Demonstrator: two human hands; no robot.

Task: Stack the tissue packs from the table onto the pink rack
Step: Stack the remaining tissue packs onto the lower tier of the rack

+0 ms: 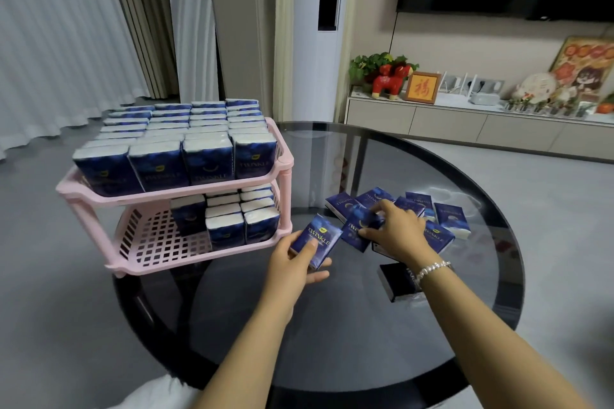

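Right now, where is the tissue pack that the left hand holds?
In the head view, the tissue pack is in the left hand, centre frame, between the pink rack and the loose packs.

A: Racks? Tiers?
B: One pink rack (pixel 172 196), two tiers, at the table's (pixel 332 325) 10 o'clock.
A: Top tier packs?
B: Four columns (pixel 172 139); front row of four. Rows behind blur together, no firm count.
A: Lower tier?
B: Three columns (pixel 232 219) at its 3 o'clock side; total unclear.
A: Loose packs on the table?
B: About eight visible (pixel 415 209), overlapping at 1 o'clock. One more pack (pixel 315 241) in the left hand (pixel 292 262). Two hands; right hand (pixel 395 232) on the pile.
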